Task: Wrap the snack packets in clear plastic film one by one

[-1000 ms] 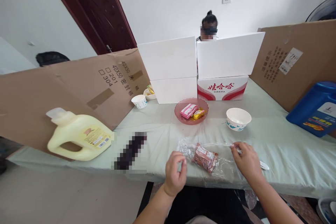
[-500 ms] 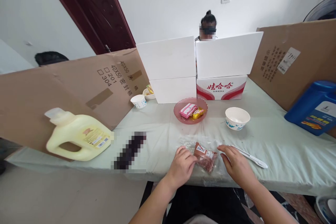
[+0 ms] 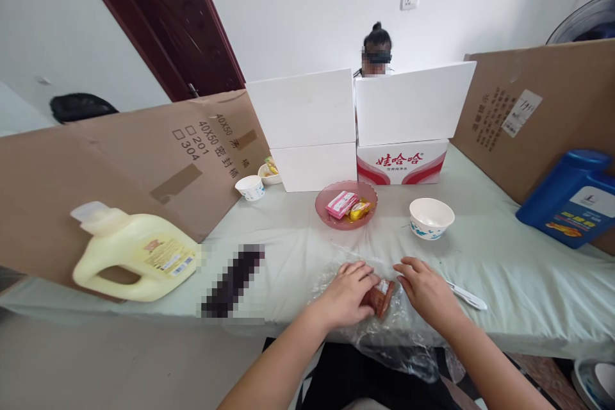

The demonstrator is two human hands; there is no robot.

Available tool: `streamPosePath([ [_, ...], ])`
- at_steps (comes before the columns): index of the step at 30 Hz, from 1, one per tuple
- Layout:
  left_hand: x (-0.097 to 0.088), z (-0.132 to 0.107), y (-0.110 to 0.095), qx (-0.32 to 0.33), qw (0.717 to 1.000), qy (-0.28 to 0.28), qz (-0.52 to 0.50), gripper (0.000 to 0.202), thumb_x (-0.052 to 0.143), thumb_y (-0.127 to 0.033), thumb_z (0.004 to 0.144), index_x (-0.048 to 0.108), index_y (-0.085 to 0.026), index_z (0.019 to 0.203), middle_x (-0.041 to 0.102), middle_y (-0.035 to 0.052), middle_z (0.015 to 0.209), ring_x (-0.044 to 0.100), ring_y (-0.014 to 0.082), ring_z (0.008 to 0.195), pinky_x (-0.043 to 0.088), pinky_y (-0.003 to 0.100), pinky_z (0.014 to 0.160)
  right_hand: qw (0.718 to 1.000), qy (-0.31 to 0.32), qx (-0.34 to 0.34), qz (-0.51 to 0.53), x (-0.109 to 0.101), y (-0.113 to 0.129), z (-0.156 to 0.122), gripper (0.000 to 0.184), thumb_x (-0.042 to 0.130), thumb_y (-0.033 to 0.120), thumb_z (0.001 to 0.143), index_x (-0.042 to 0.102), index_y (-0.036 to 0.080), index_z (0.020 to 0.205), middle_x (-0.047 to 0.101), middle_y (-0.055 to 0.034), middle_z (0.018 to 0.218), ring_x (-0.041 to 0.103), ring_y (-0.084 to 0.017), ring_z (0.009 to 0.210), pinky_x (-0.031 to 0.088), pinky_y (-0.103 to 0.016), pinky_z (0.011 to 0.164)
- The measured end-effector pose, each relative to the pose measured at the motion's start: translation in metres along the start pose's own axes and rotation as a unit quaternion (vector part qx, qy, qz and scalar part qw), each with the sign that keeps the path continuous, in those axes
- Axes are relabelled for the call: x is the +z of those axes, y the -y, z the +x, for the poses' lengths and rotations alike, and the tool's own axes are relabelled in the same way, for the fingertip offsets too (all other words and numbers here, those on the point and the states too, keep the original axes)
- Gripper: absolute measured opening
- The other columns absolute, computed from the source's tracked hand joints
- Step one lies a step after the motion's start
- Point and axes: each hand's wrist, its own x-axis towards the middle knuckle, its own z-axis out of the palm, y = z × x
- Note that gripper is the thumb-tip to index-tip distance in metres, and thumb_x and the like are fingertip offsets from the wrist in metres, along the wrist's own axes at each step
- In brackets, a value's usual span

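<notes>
My left hand (image 3: 350, 291) is closed over a small reddish-brown food packet (image 3: 383, 298), covering its left part. Clear plastic wrap (image 3: 401, 339) lies around and under the packet and hangs over the table's front edge. On the other side, my right hand (image 3: 427, 285) is open with bent fingers apart, close to the packet and above the wrap. Partly hidden behind the right hand is a white-handled knife-like tool (image 3: 468, 297), lying on the cloth.
A pink glass bowl (image 3: 346, 224) holds pink and yellow packets. A paper bowl (image 3: 431, 218) stands right of it. At the left lies a yellow jug (image 3: 139, 253); at the right, a blue jug (image 3: 571, 205). White boxes (image 3: 312, 166) line the back; a person (image 3: 377, 45) sits behind.
My left hand has moved right, over the packet, which now lies turned and more covered. The clear wrap has spread forward over the table edge. My right hand has shifted slightly.
</notes>
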Motion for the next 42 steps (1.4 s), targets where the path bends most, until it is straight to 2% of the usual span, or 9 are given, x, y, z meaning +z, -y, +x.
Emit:
streamPosePath([
  [4, 0.01, -0.002, 0.014, -0.006, 0.998, 0.018, -0.058, 0.053, 0.067, -0.012, 0.072, 0.06, -0.025, 0.123, 0.063, 0.0079, 0.121, 0.05, 0.0307, 0.123, 0.038, 0.05, 0.104, 0.997, -0.019, -0.019, -0.079, 0.022, -0.014, -0.016, 0.027, 0.048, 0.024, 0.091, 0.064, 0.023, 0.113, 0.064, -0.0081, 0.118, 0.056, -0.029, 0.106, 0.047, -0.045, 0.084],
  [10, -0.019, 0.017, 0.046, -0.083, 0.919, -0.128, -0.364, 0.042, 0.059, -0.036, 0.087, 0.055, -0.019, 0.126, 0.069, 0.0099, 0.105, 0.067, 0.0198, 0.081, 0.054, 0.03, 0.067, 0.996, -0.055, -0.019, -0.068, 0.034, -0.017, -0.026, 0.028, 0.046, 0.03, 0.093, 0.063, 0.024, 0.114, 0.064, -0.0075, 0.119, 0.054, -0.026, 0.109, 0.044, -0.044, 0.088],
  [14, -0.059, 0.06, 0.08, -0.126, 0.924, -0.279, -0.228, 0.045, 0.066, -0.035, 0.082, 0.057, -0.02, 0.123, 0.067, 0.0092, 0.111, 0.063, 0.0241, 0.099, 0.051, 0.038, 0.086, 0.997, -0.056, -0.018, -0.059, 0.032, -0.018, -0.025, 0.028, 0.045, 0.03, 0.093, 0.063, 0.024, 0.114, 0.064, -0.0069, 0.119, 0.054, -0.026, 0.11, 0.044, -0.044, 0.089],
  [19, -0.072, 0.087, 0.081, -0.13, 0.944, -0.303, -0.015, 0.052, 0.071, -0.021, 0.072, 0.057, -0.018, 0.122, 0.053, 0.0128, 0.13, 0.045, 0.0319, 0.126, 0.035, 0.051, 0.107, 0.996, -0.055, -0.019, -0.064, 0.032, -0.02, -0.025, 0.028, 0.046, 0.029, 0.092, 0.063, 0.024, 0.113, 0.064, -0.0068, 0.119, 0.055, -0.026, 0.109, 0.044, -0.044, 0.089],
  [22, -0.043, 0.069, 0.055, -0.009, 0.973, -0.229, 0.008, 0.025, 0.057, -0.022, 0.084, 0.064, -0.02, 0.108, 0.062, 0.0097, 0.113, 0.056, 0.0249, 0.111, 0.044, 0.042, 0.098, 0.996, -0.049, -0.02, -0.067, 0.034, -0.02, -0.025, 0.028, 0.047, 0.03, 0.092, 0.063, 0.023, 0.114, 0.064, -0.0068, 0.12, 0.054, -0.026, 0.11, 0.044, -0.044, 0.089],
  [25, -0.007, 0.037, 0.036, 0.113, 0.993, -0.031, -0.004, 0.019, 0.055, -0.024, 0.088, 0.067, -0.023, 0.103, 0.068, 0.0057, 0.099, 0.062, 0.0207, 0.097, 0.048, 0.035, 0.091, 0.997, -0.043, -0.018, -0.066, 0.034, -0.02, -0.026, 0.028, 0.047, 0.03, 0.093, 0.062, 0.023, 0.115, 0.064, -0.0066, 0.12, 0.054, -0.027, 0.11, 0.044, -0.044, 0.089],
  [28, 0.013, 0.008, 0.042, 0.039, 0.996, 0.036, 0.066, 0.039, 0.064, -0.039, 0.084, 0.062, -0.025, 0.121, 0.058, 0.0103, 0.13, 0.049, 0.0315, 0.125, 0.038, 0.051, 0.103, 0.997, -0.044, -0.012, -0.059, 0.034, -0.02, -0.027, 0.027, 0.048, 0.031, 0.092, 0.062, 0.023, 0.115, 0.063, -0.0069, 0.12, 0.054, -0.027, 0.11, 0.045, -0.045, 0.089],
  [34, 0.007, -0.022, 0.082, -0.162, 0.979, 0.012, 0.122, 0.061, 0.058, -0.051, 0.087, 0.045, -0.025, 0.14, 0.037, 0.0118, 0.15, 0.024, 0.0386, 0.141, 0.024, 0.061, 0.109, 0.996, -0.08, 0.003, -0.044, 0.039, -0.024, -0.028, 0.029, 0.045, 0.022, 0.092, 0.058, 0.018, 0.117, 0.061, -0.0108, 0.121, 0.052, -0.028, 0.112, 0.044, -0.046, 0.094],
  [42, -0.024, -0.068, 0.078, -0.102, 0.975, -0.18, 0.081, 0.028, 0.047, -0.03, 0.094, 0.059, -0.019, 0.117, 0.055, 0.0126, 0.129, 0.046, 0.0271, 0.125, 0.04, 0.048, 0.105, 0.985, -0.165, -0.021, 0.04, 0.006, -0.013, -0.039, 0.023, 0.047, 0.027, 0.093, 0.06, 0.021, 0.112, 0.061, -0.0094, 0.117, 0.054, -0.025, 0.112, 0.046, -0.044, 0.095],
])
